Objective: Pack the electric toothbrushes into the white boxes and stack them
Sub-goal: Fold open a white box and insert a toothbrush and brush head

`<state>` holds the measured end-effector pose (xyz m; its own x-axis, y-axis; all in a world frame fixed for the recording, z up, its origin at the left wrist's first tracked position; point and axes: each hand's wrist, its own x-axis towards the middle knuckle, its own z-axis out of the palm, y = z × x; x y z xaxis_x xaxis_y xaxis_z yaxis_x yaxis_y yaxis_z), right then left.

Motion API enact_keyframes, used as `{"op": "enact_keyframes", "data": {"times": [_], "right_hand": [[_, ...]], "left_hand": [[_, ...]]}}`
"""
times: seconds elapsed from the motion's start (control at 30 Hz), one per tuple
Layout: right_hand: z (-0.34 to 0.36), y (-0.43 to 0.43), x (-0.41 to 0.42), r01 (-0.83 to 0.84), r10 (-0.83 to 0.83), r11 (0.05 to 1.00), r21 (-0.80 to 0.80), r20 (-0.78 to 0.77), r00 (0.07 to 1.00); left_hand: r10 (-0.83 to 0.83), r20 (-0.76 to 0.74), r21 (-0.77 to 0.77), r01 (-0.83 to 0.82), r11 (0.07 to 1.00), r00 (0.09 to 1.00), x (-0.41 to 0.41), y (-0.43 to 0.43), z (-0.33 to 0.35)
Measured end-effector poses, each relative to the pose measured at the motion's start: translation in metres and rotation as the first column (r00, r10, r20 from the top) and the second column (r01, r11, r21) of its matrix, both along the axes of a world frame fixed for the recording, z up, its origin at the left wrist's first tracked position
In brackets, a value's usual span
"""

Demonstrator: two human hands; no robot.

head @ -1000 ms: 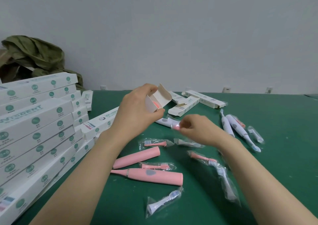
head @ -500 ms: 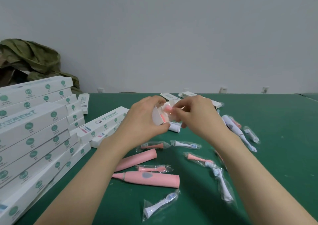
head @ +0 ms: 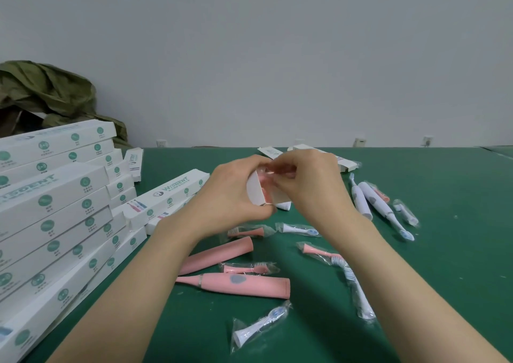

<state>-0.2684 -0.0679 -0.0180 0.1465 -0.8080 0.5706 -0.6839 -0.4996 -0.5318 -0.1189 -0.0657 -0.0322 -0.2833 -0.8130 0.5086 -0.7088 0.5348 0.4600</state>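
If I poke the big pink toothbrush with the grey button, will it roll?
Probably a bit: the pink toothbrush looks round. Its tapered shape would likely make it curve, not run straight. It looks stiff, so it shouldn't bend.

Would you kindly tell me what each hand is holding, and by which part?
The left hand grips the white box near its open end; the right hand pinches a pink piece at that opening.
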Motion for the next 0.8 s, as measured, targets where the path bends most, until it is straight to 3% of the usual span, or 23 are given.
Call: {"op": "enact_keyframes", "data": {"times": [0.13, 0.27, 0.3, 0.43, 0.53, 0.63, 0.8], "right_hand": [[0.008, 0.001, -0.004, -0.178, 0.127, 0.971, 0.160, 0.285, 0.950], [0.011, 0.003, -0.003, -0.264, 0.185, 0.962, 0.062, 0.562, 0.806], [0.010, 0.004, -0.002, -0.268, 0.203, 0.963, 0.031, 0.569, 0.797], [0.001, 0.002, 0.004, -0.133, 0.160, 0.986, -0.103, 0.329, 0.931], [-0.002, 0.002, 0.005, -0.099, 0.156, 0.974, -0.205, 0.283, 0.946], [-0.004, 0.001, 0.006, -0.053, 0.095, 0.957, -0.285, 0.134, 0.986], [-0.013, -0.001, 0.012, -0.077, 0.112, 0.980, -0.186, 0.190, 0.975]], "left_hand": [[0.051, -0.007, -0.012, -0.051, 0.999, 0.999, 0.006, -0.001, 0.004], [0.067, -0.036, -0.011, -0.067, 0.998, 0.997, 0.010, 0.001, 0.008], [0.066, -0.043, -0.016, -0.067, 0.998, 0.997, 0.009, 0.002, 0.009], [0.069, -0.034, -0.015, -0.069, 0.997, 0.997, 0.006, 0.003, 0.010], [0.065, -0.042, -0.011, -0.065, 0.998, 0.997, 0.005, 0.003, 0.009], [0.060, -0.051, 0.007, -0.060, 0.998, 0.997, 0.006, 0.002, 0.009], [0.091, -0.059, -0.007, -0.092, 0.996, 0.994, 0.005, 0.003, 0.011]]}}
